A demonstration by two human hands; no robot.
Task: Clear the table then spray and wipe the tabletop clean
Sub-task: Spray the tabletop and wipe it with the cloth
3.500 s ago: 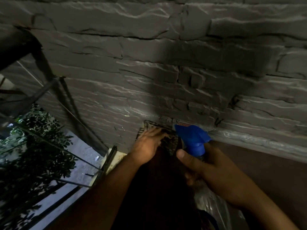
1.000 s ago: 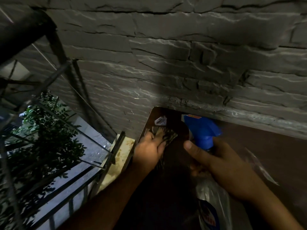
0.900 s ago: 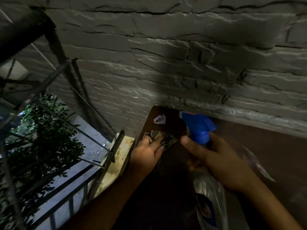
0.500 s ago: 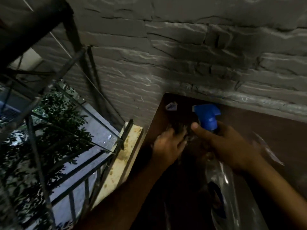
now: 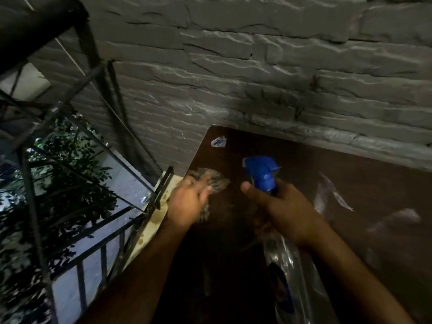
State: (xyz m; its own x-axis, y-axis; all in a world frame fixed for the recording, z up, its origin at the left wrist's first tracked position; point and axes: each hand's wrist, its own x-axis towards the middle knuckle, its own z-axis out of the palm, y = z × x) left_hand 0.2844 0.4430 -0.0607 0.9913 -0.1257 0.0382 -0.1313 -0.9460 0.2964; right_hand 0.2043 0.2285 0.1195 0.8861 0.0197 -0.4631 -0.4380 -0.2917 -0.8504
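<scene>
The left hand [image 5: 189,204] lies flat and mostly closed over a crumpled, mottled cloth [image 5: 211,181], pressing it onto the dark brown tabletop [image 5: 350,183] at its left edge, near the far-left corner. The right hand [image 5: 287,211] is wrapped around the neck of a clear spray bottle [image 5: 287,265] with a blue trigger head [image 5: 261,170], the forefinger lying alongside the trigger; the nozzle points toward ten o'clock, and the bottle's body trails back toward five o'clock.

This looks like the wiping step. To do it well, I'd say the cloth wants firm, overlapping strokes pulled inward from the edge toward the middle, so nothing gets pushed off over the railing [image 5: 98,242] at nine o'clock. The corner at eleven o'clock, where a small pale sticker [image 5: 218,141] sits, probably needs its own pass. A fresh spray ahead of the cloth would help, with the bottle lifted clear so it doesn't drag through the wet patch.

The tabletop is bare of objects in what shows, butted against the grey stone wall [image 5: 257,78] at twelve o'clock. Pale smeared streaks [image 5: 332,190] catch the light at three o'clock; whether they are wet film or reflections I cannot tell. The near part under the arms is too dark to judge.
</scene>
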